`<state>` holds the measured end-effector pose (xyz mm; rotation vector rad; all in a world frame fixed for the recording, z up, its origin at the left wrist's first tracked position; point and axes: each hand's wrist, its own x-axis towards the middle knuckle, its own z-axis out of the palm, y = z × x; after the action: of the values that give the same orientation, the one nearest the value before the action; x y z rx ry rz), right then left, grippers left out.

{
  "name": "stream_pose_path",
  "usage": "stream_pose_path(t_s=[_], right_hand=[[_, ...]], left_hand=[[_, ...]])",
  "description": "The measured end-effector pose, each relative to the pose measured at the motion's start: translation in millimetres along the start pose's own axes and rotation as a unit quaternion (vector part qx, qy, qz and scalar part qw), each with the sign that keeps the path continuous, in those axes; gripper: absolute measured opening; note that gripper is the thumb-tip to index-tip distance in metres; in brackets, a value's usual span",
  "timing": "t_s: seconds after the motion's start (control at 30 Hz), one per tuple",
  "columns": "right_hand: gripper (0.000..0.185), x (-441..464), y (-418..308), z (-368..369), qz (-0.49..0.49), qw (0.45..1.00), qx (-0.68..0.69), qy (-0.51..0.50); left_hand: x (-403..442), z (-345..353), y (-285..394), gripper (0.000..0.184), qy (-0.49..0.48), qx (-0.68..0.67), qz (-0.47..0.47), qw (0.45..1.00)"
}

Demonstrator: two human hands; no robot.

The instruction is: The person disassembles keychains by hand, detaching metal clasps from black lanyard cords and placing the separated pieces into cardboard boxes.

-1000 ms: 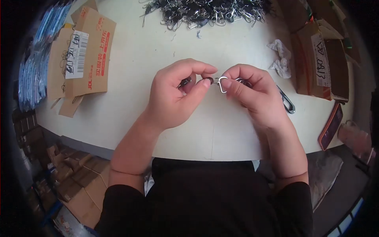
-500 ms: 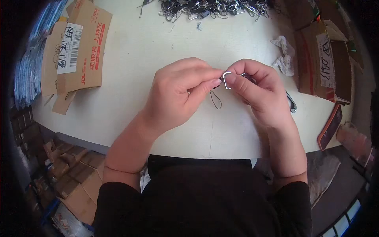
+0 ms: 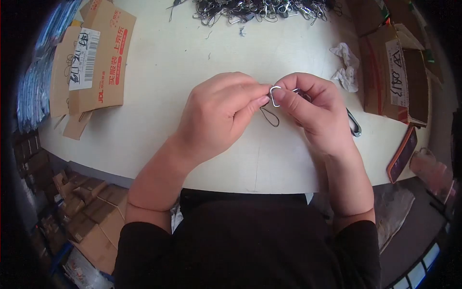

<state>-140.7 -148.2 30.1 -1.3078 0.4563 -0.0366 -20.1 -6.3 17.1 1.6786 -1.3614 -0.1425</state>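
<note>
Fingertips [image 3: 263,100] of the left hand [image 3: 216,108] pinch together above a dangling dark cord loop [image 3: 276,125], their full hold hidden, as the right hand [image 3: 315,111] grips a metal ring [image 3: 272,98] at the center of the frame. A loosened pinch could let the cord slip, or the ring could twist if the thumb's hold slackens. Clips and cords [image 3: 260,10] lie heaped at upper center.

Metal ring [image 3: 272,96], one: silvery, D-shaped, pinched by thumb and forefinger of my right hand [image 3: 315,113]. Cord loop [image 3: 277,119], one: thin, dark, slack, emerging beneath my left hand [image 3: 216,111]; upper end hidden from me.
</note>
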Motion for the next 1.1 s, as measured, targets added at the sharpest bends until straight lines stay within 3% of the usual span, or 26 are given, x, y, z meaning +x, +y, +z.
stream_pose_path(t_s=[0.3, 0.6, 0.7, 0.83, 1.1], right_hand=[[0.013, 1, 8, 6, -0.058, 0.995, -0.068, 0.041], [0.008, 1, 8, 5, -0.299, 0.888, -0.346, 0.044], [0.008, -2, 4, 6, -0.223, 0.939, -0.256, 0.048], [0.010, -1, 7, 4, -0.181, 0.961, -0.200, 0.057], [0.011, -1, 8, 5, -0.171, 0.970, -0.167, 0.047]], left_hand=[[-1, 0, 4, 0.008, -0.005, 0.000, -0.050, 0.999], [-1, -4, 7, 0.005, -0.024, -0.012, -0.084, 0.996], [1, -7, 4, 0.012, -0.023, -0.051, -0.078, 0.995], [3, -12, 8, 0.027, -0.034, -0.119, -0.118, 0.985], [-2, -1, -2, 0.023, -0.030, -0.135, -0.092, 0.986]])
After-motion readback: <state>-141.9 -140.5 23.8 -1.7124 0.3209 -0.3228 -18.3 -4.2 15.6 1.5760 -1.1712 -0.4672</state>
